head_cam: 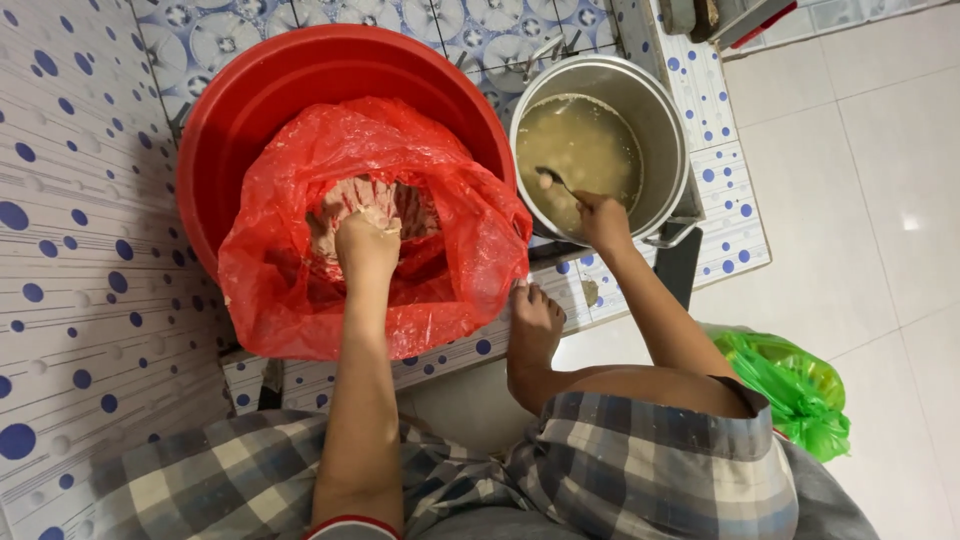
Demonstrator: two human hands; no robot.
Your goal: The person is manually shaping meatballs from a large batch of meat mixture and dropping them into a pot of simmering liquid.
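Head view only. Left hand (366, 243) sunk into red plastic bag (300, 270), fingers curled tight around a clump of pale pinkish-brown stuff (352, 196); looks like minced or shredded food, can't tell exactly. Bag lines red basin (235, 95), which sits at the desk's (460, 352) back left, bag mouth spilling over the near rim toward the desk's front edge. Clump likely soft, wet, slippery; best scooped from underneath with cupped fingers, not pinched. Bag film thin, crinkly, tears easily. Right hand (603, 218) closed on thin metal spoon handle (556, 181), bowl end dipped in cloudy yellowish liquid inside steel pot (665, 125) at desk's right end. Bare foot (535, 312) propped on the desk's front edge. Green plastic bag (795, 385) on the floor, right.
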